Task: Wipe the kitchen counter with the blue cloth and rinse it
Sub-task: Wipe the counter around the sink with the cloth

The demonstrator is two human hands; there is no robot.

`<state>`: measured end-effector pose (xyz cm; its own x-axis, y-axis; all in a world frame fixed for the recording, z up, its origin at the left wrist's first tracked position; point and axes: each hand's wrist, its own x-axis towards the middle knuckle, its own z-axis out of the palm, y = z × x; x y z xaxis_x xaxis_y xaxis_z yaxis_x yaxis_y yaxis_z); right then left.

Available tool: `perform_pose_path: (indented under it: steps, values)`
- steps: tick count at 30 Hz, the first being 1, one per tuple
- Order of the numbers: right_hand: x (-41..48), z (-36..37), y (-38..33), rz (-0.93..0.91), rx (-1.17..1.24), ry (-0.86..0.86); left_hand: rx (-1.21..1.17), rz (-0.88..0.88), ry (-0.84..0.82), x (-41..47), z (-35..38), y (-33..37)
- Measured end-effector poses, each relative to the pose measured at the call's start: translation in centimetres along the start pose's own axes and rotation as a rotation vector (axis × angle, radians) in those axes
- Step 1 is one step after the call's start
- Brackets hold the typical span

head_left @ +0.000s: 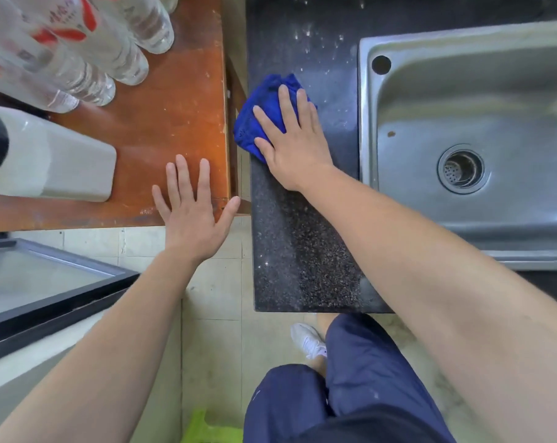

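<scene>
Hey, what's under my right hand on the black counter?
A bunched blue cloth lies under the right hand, pressed by straight fingers onto the speckled counter. The cloth beneath the palm and the counter under it are covered.

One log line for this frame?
phase: wiping | right hand: flat on blue cloth, counter left edge | left hand: open, empty

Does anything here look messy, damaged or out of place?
White specks dot the dark counter beyond the blue cloth, which the right hand presses. The sink has a small brown spot. The wooden table looks worn.
</scene>
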<state>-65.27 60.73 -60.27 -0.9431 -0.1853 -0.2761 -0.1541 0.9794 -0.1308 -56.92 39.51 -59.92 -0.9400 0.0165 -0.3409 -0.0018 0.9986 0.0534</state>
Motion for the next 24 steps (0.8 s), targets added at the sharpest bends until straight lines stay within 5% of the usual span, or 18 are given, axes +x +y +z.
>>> perform_pose_path:
  steps: [12,24]
  values:
    - [0.9,-0.6,-2.9,0.110,0.007,0.010,-0.013,0.025,-0.024,0.2,-0.4,-0.1]
    - [-22.5,8.1,-8.9,0.188,0.072,0.038,-0.037,0.107,0.021,0.3,0.1,-0.6]
